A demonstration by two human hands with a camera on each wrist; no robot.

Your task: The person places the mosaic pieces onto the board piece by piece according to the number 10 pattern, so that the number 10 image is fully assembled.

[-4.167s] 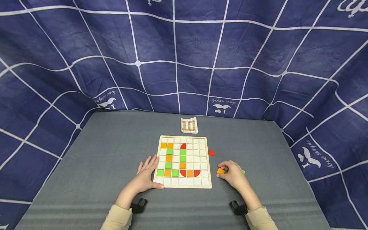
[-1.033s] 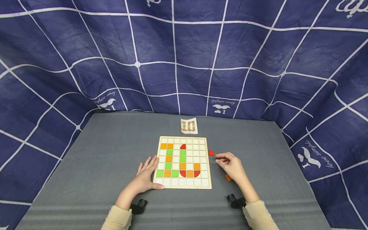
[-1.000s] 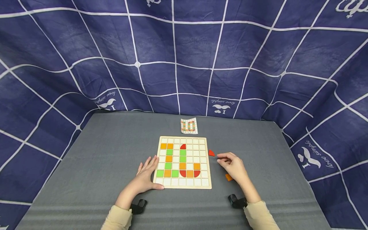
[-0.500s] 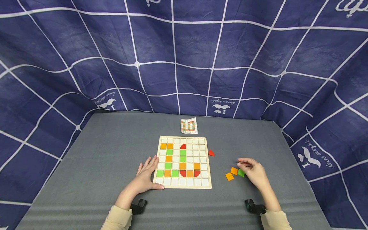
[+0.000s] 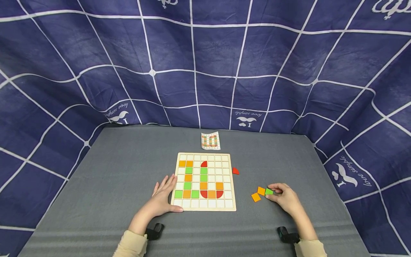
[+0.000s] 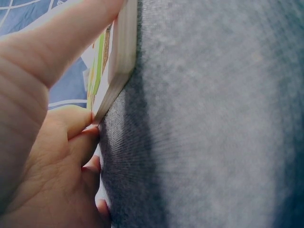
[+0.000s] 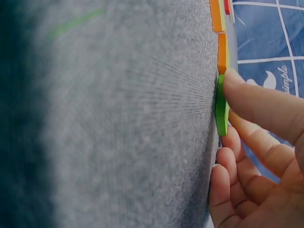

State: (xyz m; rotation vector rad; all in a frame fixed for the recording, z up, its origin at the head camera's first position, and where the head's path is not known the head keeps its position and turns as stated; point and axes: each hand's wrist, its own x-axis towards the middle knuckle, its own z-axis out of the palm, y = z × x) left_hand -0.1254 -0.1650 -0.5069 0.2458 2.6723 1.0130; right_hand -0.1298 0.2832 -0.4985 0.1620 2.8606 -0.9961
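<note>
The square wooden grid board (image 5: 205, 207) lies on the grey table, with orange, green and red tiles in some of its cells. My left hand (image 5: 161, 197) spreads over the board's lower left corner, fingers extended along its side and thumb on the near edge. On the right, my right hand (image 5: 287, 200) pinches a green square tile (image 5: 269, 192) between thumb and forefinger; the tile is at the tabletop. In the right wrist view the thumb lies on one end of this green tile (image 7: 221, 107). Two orange square tiles (image 5: 255, 197) lie just left of it.
A red quarter-circle tile (image 5: 236, 171) lies against the board's right side. Behind the board is a small printed pattern card (image 5: 210, 140). A dark blue cloth (image 5: 212, 64) with white lines hangs around the far side of the table.
An orange tile has gone onto the board above the right red piece. My right hand has since moved from near the red tile rightward to the green tile and taken hold of it.
</note>
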